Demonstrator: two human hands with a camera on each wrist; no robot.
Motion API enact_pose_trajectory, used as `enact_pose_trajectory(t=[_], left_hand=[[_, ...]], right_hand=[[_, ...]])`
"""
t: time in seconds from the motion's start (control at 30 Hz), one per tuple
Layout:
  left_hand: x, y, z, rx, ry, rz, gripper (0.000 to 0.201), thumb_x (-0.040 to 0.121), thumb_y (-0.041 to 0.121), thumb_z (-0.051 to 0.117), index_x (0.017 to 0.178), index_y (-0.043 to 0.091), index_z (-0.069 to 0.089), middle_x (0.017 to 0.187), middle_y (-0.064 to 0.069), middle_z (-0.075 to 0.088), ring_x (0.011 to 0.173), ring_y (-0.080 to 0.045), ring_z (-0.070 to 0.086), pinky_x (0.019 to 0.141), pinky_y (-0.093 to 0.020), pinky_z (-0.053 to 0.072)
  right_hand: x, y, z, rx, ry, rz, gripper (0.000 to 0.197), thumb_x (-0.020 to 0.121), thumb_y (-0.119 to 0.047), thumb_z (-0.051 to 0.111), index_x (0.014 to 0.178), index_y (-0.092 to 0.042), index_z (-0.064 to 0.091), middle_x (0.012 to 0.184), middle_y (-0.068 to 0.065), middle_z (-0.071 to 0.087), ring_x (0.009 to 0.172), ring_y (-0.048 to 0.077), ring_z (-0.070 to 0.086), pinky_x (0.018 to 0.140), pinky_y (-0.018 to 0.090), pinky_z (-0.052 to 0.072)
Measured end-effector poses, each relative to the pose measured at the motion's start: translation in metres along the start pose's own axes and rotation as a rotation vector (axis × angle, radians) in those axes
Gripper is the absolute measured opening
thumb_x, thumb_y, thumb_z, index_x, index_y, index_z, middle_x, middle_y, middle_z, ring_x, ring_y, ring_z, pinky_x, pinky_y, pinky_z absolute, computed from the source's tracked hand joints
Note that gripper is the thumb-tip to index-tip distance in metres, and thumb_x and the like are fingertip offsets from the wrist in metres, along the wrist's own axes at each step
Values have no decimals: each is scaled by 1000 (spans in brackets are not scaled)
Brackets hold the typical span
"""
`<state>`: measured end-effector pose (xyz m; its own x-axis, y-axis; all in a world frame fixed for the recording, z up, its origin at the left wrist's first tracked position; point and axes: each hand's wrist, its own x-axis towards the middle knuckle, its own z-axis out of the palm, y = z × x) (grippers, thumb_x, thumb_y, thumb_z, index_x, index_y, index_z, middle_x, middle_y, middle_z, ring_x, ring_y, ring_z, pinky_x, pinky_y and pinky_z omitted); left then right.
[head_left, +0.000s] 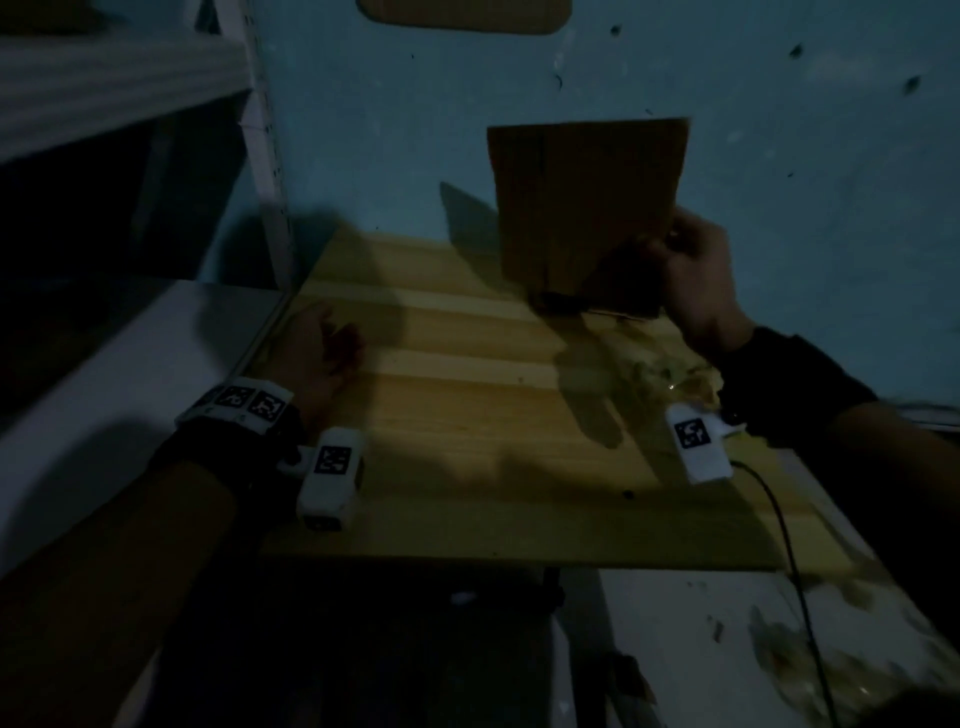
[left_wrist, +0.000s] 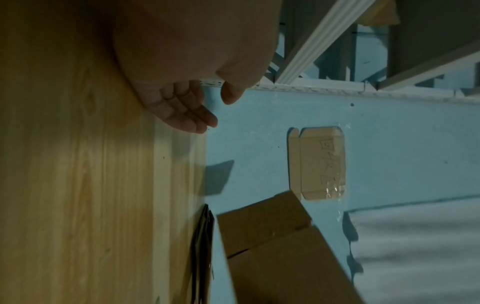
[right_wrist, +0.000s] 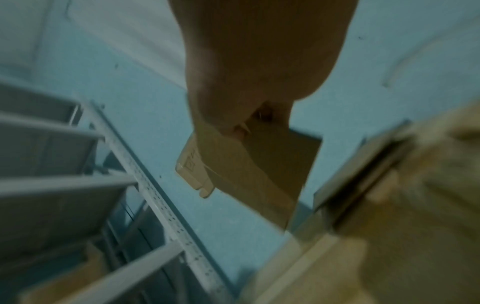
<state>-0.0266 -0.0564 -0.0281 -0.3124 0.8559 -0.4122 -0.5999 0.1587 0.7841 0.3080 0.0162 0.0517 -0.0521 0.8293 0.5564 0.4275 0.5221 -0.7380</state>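
Note:
A flat brown cardboard sheet (head_left: 587, 208) stands upright above the far edge of the wooden tabletop (head_left: 467, 457). My right hand (head_left: 691, 275) grips it at its lower right corner; the right wrist view shows the fingers pinching the cardboard (right_wrist: 249, 168). My left hand (head_left: 322, 348) rests on the tabletop's left side with relaxed fingers (left_wrist: 182, 111) and holds nothing. The same cardboard (left_wrist: 280, 253) shows in the left wrist view. A dark stack of flat pieces (left_wrist: 202, 253) lies at the table's far edge under the sheet.
A blue wall (head_left: 779, 156) stands behind the table, with a small cardboard piece (left_wrist: 319, 162) taped to it. White metal shelving (head_left: 260, 130) rises at the left. A black cable (head_left: 795, 571) runs over the table's right side, near crumpled clear plastic (head_left: 675, 374).

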Motion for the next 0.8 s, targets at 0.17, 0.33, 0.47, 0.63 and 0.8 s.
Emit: enact_pose_trajectory(t=[0.17, 0.33, 0.47, 0.63, 0.8], left_hand=[[-5, 7, -4, 77, -27, 54, 23, 104, 32, 48, 86, 17, 49, 82, 0, 57, 69, -13, 55, 63, -24, 44], [2, 18, -10, 11, -24, 34, 20, 100, 31, 56, 90, 15, 50, 79, -3, 60, 62, -15, 56, 49, -21, 48], [5, 22, -12, -5, -12, 37, 26, 100, 32, 55, 80, 16, 47, 71, -2, 58, 59, -14, 55, 43, -17, 44], [6, 20, -7, 28, 22, 44, 22, 102, 30, 52, 87, 14, 46, 75, -3, 60, 62, -15, 55, 56, -26, 45], [3, 18, -3, 62, 9, 16, 18, 102, 29, 49, 93, 14, 45, 75, -3, 59, 61, -16, 54, 56, -25, 43]], right_hand=[[53, 14, 14, -142, 169, -129, 34, 84, -12, 54, 110, -13, 76, 105, 3, 76, 96, 18, 72, 80, 41, 60], [74, 54, 32, -537, -64, -37, 37, 98, -3, 51, 132, -10, 65, 133, 15, 64, 125, 30, 58, 106, 30, 40], [70, 91, 39, -727, -283, 179, 42, 94, -24, 70, 135, -19, 63, 131, 19, 64, 118, 38, 61, 98, 38, 44], [66, 111, 52, -695, -317, 324, 42, 95, -20, 70, 136, -16, 62, 137, 16, 59, 122, 37, 57, 90, 32, 40], [69, 98, 53, -688, -403, 408, 37, 94, -10, 68, 129, -1, 63, 134, 23, 59, 119, 41, 56, 99, 44, 46]])
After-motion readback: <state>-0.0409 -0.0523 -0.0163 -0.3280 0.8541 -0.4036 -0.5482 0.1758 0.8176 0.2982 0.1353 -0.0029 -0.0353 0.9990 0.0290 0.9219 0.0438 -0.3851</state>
